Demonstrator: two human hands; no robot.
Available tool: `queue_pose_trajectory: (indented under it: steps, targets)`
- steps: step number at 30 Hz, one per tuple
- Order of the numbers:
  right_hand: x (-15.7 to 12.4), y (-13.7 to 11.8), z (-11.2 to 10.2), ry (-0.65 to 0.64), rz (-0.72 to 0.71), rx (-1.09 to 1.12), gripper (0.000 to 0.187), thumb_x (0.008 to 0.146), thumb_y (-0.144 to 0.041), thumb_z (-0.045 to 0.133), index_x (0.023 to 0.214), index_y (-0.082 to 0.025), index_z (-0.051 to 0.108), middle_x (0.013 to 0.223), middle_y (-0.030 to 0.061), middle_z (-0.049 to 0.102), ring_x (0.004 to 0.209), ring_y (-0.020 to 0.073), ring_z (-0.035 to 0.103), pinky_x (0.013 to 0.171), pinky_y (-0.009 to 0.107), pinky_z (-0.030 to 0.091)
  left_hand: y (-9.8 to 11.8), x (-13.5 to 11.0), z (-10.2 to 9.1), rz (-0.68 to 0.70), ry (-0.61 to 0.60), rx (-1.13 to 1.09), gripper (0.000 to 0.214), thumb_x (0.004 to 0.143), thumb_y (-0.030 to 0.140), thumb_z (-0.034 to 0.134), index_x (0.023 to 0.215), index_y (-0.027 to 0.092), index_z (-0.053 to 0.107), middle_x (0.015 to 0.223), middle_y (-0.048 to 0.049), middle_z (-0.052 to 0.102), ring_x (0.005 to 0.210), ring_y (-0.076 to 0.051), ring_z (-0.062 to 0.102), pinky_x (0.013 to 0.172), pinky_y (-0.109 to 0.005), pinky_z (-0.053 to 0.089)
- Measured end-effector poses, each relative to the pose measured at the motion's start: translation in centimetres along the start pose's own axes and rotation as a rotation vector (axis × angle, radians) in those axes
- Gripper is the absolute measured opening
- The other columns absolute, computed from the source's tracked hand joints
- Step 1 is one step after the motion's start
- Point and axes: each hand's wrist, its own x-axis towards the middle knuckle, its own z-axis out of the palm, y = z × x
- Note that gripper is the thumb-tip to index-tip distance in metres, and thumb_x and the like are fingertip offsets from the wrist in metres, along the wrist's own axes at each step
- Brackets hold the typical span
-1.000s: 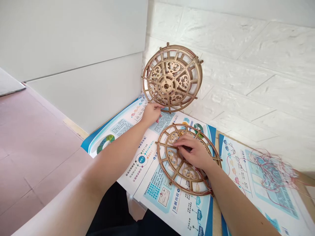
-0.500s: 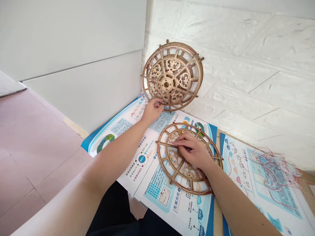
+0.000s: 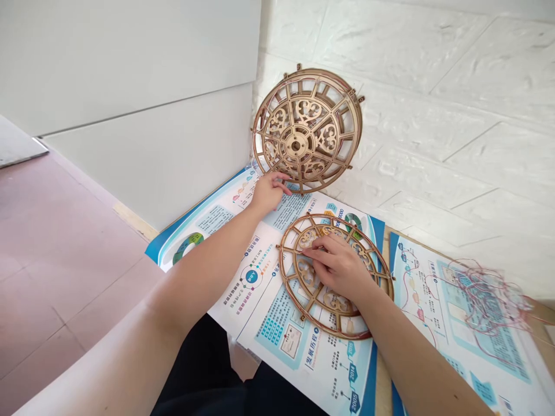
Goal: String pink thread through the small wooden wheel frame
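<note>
A round wooden lattice wheel [image 3: 295,147] with scrollwork and a hub hole leans upright against the wall. It looks like a stack of more than one frame. My left hand [image 3: 269,189] is at its lower rim, fingers apart; whether they touch the rim I cannot tell. Lying flat on a printed poster sheet [image 3: 243,306] is a second lattice wheel [image 3: 309,296], with reddish wire along its rim. Over this wheel's middle, my right hand [image 3: 340,266] has thumb and index finger pinched together near a spoke. Anything between those fingertips is too small to make out.
A tangle of thin red and clear wires [image 3: 489,300] lies on another poster sheet [image 3: 437,277] at the right. Light wall panels [image 3: 165,144] rise on the left, and a white marbled wall [image 3: 433,115] stands behind. Pink floor tiles [image 3: 56,248] show at left.
My left hand's fingers have straightened from a curl beside the upright wheel's lower rim. My right hand keeps its pinch over the flat wheel. The view has shifted slightly.
</note>
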Motion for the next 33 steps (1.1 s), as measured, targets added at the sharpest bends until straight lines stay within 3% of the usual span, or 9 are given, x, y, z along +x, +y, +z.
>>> queue_pose_trajectory:
  steps: [5, 14, 19, 23, 28, 33]
  targets:
    - [0.1, -0.2, 0.0, -0.025, -0.017, -0.022, 0.023, 0.091, -0.002, 0.054, 0.101, -0.012, 0.071, 0.095, 0.0105, 0.062, 0.085, 0.0224, 0.055, 0.074, 0.040, 0.049, 0.2, -0.3, 0.0, -0.017, -0.006, 0.005, 0.025, 0.071, 0.003, 0.051, 0.086, 0.016, 0.066, 0.085, -0.0050, 0.075, 0.053, -0.014, 0.061, 0.044, -0.027, 0.052]
    - [0.2, -0.2, 0.1, 0.017, -0.003, -0.016, 0.026, 0.092, -0.004, 0.051, 0.103, -0.016, 0.072, 0.095, 0.0101, 0.063, 0.085, 0.0226, 0.058, 0.073, 0.041, 0.050, 0.2, 0.0, 0.2, 0.067, 0.111, -0.069, 0.027, 0.071, 0.000, 0.044, 0.084, 0.017, 0.061, 0.078, -0.0017, 0.067, 0.053, -0.012, 0.057, 0.049, -0.025, 0.049]
    - [0.3, -0.2, 0.2, 0.025, 0.053, 0.022, 0.028, 0.094, -0.006, 0.049, 0.104, -0.020, 0.072, 0.095, 0.0091, 0.064, 0.086, 0.0222, 0.059, 0.075, 0.041, 0.052, -1.3, 1.1, 0.4, 0.219, 0.211, -0.034, 0.025, 0.075, 0.001, 0.050, 0.090, 0.019, 0.060, 0.084, -0.0007, 0.067, 0.063, -0.011, 0.057, 0.068, -0.028, 0.053]
    - [0.3, -0.4, 0.3, 0.006, 0.062, 0.025, 0.027, 0.095, -0.007, 0.048, 0.103, -0.020, 0.070, 0.097, 0.0096, 0.064, 0.089, 0.0232, 0.059, 0.078, 0.043, 0.051, -1.8, 1.5, 0.2, 0.333, 0.247, 0.094, 0.028, 0.071, 0.001, 0.054, 0.088, 0.018, 0.069, 0.103, -0.0047, 0.065, 0.078, -0.013, 0.061, 0.086, -0.032, 0.052]
    - [0.1, -0.4, 0.2, 0.162, 0.178, 0.096, 0.026, 0.092, -0.005, 0.048, 0.101, -0.019, 0.067, 0.096, 0.0087, 0.063, 0.091, 0.0227, 0.060, 0.077, 0.040, 0.051, -1.6, 1.3, 0.1, 0.388, 0.213, 0.078, 0.035, 0.063, -0.003, 0.051, 0.079, 0.018, 0.074, 0.106, -0.0067, 0.064, 0.096, -0.017, 0.064, 0.092, -0.033, 0.053]
    - [-0.2, 0.2, -0.2, 0.333, 0.363, 0.139, 0.023, 0.088, -0.006, 0.046, 0.082, -0.020, 0.062, 0.083, 0.0049, 0.062, 0.079, 0.0201, 0.060, 0.070, 0.036, 0.049, -1.4, 1.0, 0.2, 0.224, 0.197, -0.065, 0.030, 0.058, -0.001, 0.045, 0.071, 0.017, 0.065, 0.094, -0.0041, 0.067, 0.069, -0.013, 0.064, 0.070, -0.031, 0.056]
